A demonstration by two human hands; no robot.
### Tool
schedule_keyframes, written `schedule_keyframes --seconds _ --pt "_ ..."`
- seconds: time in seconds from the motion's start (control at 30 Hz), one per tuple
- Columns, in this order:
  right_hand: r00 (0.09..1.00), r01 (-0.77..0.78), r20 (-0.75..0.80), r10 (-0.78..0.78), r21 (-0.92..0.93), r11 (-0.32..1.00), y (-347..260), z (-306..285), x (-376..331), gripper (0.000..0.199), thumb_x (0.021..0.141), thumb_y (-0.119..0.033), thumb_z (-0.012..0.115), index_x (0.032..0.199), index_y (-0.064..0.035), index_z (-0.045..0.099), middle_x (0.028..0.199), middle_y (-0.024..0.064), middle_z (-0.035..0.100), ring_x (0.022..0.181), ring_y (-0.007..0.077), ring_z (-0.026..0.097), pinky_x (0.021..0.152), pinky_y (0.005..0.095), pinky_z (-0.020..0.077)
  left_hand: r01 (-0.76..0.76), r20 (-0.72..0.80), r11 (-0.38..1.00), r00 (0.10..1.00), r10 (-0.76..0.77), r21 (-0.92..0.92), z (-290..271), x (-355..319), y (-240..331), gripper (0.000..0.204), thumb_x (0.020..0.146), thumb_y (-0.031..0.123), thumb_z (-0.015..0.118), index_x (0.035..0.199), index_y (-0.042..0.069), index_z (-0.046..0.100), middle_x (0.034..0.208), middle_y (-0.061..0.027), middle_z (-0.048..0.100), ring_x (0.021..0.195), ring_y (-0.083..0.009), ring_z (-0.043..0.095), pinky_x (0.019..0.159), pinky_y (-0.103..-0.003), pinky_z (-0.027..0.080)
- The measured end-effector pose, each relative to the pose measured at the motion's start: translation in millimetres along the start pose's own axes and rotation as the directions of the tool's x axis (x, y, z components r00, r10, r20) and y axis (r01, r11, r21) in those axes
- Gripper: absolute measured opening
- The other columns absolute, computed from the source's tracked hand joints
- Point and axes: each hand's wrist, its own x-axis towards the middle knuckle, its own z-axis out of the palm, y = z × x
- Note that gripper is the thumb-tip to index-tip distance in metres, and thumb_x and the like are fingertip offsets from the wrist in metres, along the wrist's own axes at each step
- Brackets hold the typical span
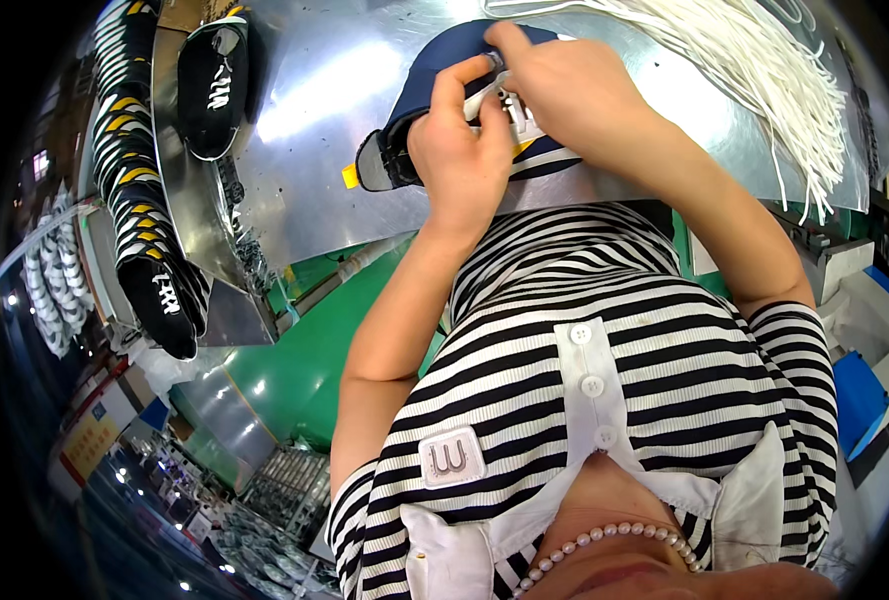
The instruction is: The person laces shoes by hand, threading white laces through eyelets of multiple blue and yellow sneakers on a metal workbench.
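Lying across the metal table (344, 120) with its heel toward the person's left, the navy shoe (434, 85) sits under both hands, left hand (461, 150) and right hand (564, 85) pinching a white lace end (482, 100) at its eyelets.

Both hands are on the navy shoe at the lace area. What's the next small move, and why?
Probably draw the white lace end through with the left hand while the right hand steadies the navy shoe. The left fingers appear to pinch the lace at the eyelets, the shoe lies on its side on the metal table, and spare white laces lie near.
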Motion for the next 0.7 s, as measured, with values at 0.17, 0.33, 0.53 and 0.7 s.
schedule_keyframes --seconds 0.17,0.33,0.53,0.7 --pt "0.984 -0.007 -0.167 0.056 0.279 0.960 11 13 -10 0.033 0.087 -0.014 0.062 0.107 0.0084 0.050 0.076 0.0187 0.068 0.071 0.0335 0.069 0.058 0.0420 0.0531 0.089 0.036 0.959 0.996 -0.083 -0.270 1 -2 -2 0.022 0.088 0.002 0.057 0.109 -0.001 0.060 0.071 -0.0075 0.066 0.058 -0.0097 0.059 0.055 -0.025 0.047" --pt "0.990 -0.008 -0.142 0.003 -0.033 0.999 -15 21 -7 0.030 0.082 -0.012 0.064 0.101 0.0056 0.049 0.073 0.0185 0.066 0.066 0.0344 0.068 0.057 0.0412 0.0536 0.136 0.128 0.941 0.987 -0.100 -0.309 -2 3 -1 0.023 0.090 0.003 0.054 0.113 -0.002 0.057 0.072 -0.0065 0.065 0.061 -0.0090 0.058 0.058 -0.024 0.047" --pt "0.987 -0.120 -0.092 0.131 0.117 0.986 21 -36 -23 0.015 0.093 -0.018 0.056 0.102 -0.0068 0.059 0.079 0.0123 0.068 0.071 0.0284 0.066 0.062 0.0371 0.0496 0.357 0.211 0.786 0.934 -0.288 -0.505 -12 12 -3 0.024 0.092 0.004 0.055 0.114 -0.003 0.055 0.090 -0.0090 0.066 0.079 -0.0114 0.063 0.068 -0.024 0.050" --pt "0.921 -0.098 -0.304 0.243 0.423 0.901 47 19 -22 0.018 0.089 -0.026 0.063 0.098 -0.0101 0.064 0.076 0.0066 0.068 0.065 0.0262 0.064 0.056 0.0369 0.0469 0.337 0.213 0.882 0.937 -0.278 -0.331 -5 16 15 0.041 0.084 0.005 0.068 0.121 -0.003 0.050 0.102 -0.0143 0.064 0.088 -0.0155 0.064 0.076 -0.027 0.053"
